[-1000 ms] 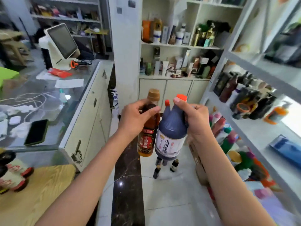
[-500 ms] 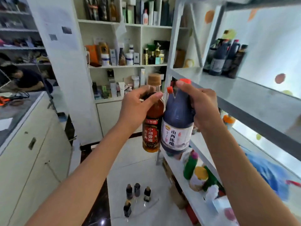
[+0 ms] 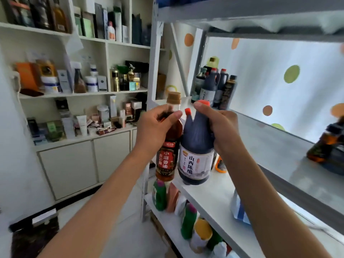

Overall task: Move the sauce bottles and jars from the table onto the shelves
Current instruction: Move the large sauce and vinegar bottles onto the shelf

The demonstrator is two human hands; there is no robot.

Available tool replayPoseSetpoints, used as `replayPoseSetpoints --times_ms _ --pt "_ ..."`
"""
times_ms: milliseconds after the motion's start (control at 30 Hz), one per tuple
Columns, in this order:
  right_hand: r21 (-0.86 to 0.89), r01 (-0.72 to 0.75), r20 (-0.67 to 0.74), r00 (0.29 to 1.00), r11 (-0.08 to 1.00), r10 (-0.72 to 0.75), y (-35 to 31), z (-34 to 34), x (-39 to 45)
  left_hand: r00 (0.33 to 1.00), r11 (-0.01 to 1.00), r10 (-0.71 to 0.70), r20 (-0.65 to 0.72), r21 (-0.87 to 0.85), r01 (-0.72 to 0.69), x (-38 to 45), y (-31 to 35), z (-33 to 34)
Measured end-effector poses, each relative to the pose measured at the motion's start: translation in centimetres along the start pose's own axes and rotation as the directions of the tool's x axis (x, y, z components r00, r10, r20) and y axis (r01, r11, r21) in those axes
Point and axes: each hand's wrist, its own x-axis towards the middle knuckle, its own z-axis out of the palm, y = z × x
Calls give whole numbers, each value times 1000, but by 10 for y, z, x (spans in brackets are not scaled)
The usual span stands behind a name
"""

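Observation:
My left hand (image 3: 155, 127) grips the neck of a brown sesame-oil bottle (image 3: 166, 161) with a tan cap and a red label. My right hand (image 3: 219, 127) grips the handle of a dark vinegar bottle (image 3: 195, 157) with two red caps and a white label. Both bottles hang upright, side by side and touching, in front of the grey metal shelf unit. The upper grey shelf (image 3: 275, 146) lies just right of my right hand. Several dark sauce bottles (image 3: 214, 86) stand at its far end.
A brown bottle (image 3: 323, 144) stands blurred on the upper shelf at the right edge. The white shelf below (image 3: 208, 198) holds an orange-capped bottle and a blue packet. Colourful bottles (image 3: 188, 220) crowd the lowest shelf. A white wall cabinet (image 3: 83, 94) full of boxes is at left.
My view has swung right and upward toward the grey shelves. Both hands have carried the two bottles closer to the upper shelf, still side by side.

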Motion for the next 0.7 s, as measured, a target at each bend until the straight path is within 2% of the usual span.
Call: replayPoseSetpoints --times_ms 233,400,533,700 --pt "-75 36 -208 977 997 -51 -6 18 63 997 986 59 54 -158 -50 86 -27 28" --pt "-111 118 -399 904 987 -153 -7 16 85 991 970 69 113 -241 -40 121 -44 60" --pt "-170 93 -397 904 981 -155 1 2 119 980 964 65 189 -264 -13 146 -53 84" --pt "-180 99 -428 888 979 -169 6 -14 160 976 970 70 207 -241 -18 178 -62 116"
